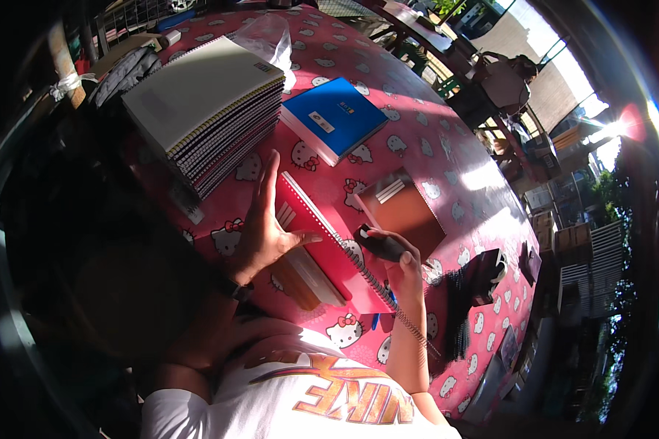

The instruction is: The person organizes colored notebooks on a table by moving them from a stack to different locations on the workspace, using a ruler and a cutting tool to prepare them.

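While the left hand (260, 227) lies spread wide, fingers up and thumb out to the right, it presses on the red notebook (322, 245) at the middle of the frame, probably to keep the cover flat and stop it sliding on the desk (432, 139). That notebook lies slantwise, its wire spiral (377, 289) running along the lower right edge toward the bottom of the frame, so the binding side faces the right hand (403, 260). This hand is closed round a small black tool (377, 245), held just above the spiral near its upper end; what kind of tool it is I cannot tell. Under the red cover, at its lower left, pale page edges (311, 274) show, so the book seems to lie partly open or on top of loose sheets

Just right of the tool a brown notebook (406, 212) rests flat, near enough to reach. Further up, a blue book (333, 117) lies alone, and in the upper left of the frame a tall stack of spiral notebooks (205, 110) stands squared up, kept away from the working spot. Black binding combs (458, 322) sit at the lower right, beside the right forearm. A pink patterned cloth covers the desk
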Demonstrator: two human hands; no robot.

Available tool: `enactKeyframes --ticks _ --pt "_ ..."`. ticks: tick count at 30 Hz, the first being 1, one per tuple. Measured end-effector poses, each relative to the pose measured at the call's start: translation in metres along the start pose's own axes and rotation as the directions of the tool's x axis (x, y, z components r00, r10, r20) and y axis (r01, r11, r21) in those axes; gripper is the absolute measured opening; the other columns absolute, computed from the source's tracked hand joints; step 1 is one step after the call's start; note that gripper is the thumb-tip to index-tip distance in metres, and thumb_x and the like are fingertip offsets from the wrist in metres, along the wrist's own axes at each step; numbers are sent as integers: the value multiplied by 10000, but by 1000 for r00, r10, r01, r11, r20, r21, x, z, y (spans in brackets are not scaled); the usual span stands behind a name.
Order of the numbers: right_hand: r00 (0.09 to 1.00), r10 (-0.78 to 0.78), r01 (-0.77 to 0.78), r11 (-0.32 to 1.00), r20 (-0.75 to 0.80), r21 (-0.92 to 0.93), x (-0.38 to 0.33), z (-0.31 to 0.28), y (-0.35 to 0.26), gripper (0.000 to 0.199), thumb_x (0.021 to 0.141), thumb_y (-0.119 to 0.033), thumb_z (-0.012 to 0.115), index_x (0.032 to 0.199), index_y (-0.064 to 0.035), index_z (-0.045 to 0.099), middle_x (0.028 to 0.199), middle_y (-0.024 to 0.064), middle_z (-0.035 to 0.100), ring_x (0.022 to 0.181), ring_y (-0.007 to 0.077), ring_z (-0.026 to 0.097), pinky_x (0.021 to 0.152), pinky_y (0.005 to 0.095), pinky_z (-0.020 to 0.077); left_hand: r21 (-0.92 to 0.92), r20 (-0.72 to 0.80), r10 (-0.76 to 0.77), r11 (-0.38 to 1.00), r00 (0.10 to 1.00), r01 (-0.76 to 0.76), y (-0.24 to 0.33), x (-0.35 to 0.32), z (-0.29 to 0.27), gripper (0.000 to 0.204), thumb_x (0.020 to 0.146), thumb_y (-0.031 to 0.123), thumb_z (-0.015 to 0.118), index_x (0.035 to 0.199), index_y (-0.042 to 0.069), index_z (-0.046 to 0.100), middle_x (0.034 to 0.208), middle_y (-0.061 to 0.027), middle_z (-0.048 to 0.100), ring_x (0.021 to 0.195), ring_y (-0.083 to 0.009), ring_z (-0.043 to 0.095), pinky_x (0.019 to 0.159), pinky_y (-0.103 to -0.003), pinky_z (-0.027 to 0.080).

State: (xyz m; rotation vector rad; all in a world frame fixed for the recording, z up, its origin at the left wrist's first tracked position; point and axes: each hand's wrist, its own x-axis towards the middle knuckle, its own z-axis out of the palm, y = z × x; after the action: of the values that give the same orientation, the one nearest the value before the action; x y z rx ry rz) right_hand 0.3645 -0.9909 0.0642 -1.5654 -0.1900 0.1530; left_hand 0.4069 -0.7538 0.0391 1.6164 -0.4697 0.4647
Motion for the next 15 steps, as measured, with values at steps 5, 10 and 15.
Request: enactKeyframes --ticks 5,10,15 --pt "997 -31 12 966 -69 -257 -2 7 2 737 707 -572 626 1053 78 599 1139 173 559 1064 238 536 930 338 383 -638 237 -357 644 904 422 -26 1 -6 740 746 82 733 1366 43 332 1195 -53 518 745 -35 489 635 -181 420" --pt "973 -174 139 966 153 217 -15 11 -14 508 750 -428 650 1043 -12 646 1166 159 550 1063 235 530 902 340 399 -536 162 -294 775 942 335 -25 -10 2 658 757 3 691 1337 56 386 1124 -3 530 731 -34 476 599 -181 394" --pt "987 70 -122 908 -141 -400 -11 7 6 698 713 -562 623 1040 54 626 1198 175 529 1125 238 497 951 347 366 -479 87 -228 844 970 241 -26 -18 7 712 714 4 726 1337 79 390 1187 3 482 853 -34 471 676 -178 401"
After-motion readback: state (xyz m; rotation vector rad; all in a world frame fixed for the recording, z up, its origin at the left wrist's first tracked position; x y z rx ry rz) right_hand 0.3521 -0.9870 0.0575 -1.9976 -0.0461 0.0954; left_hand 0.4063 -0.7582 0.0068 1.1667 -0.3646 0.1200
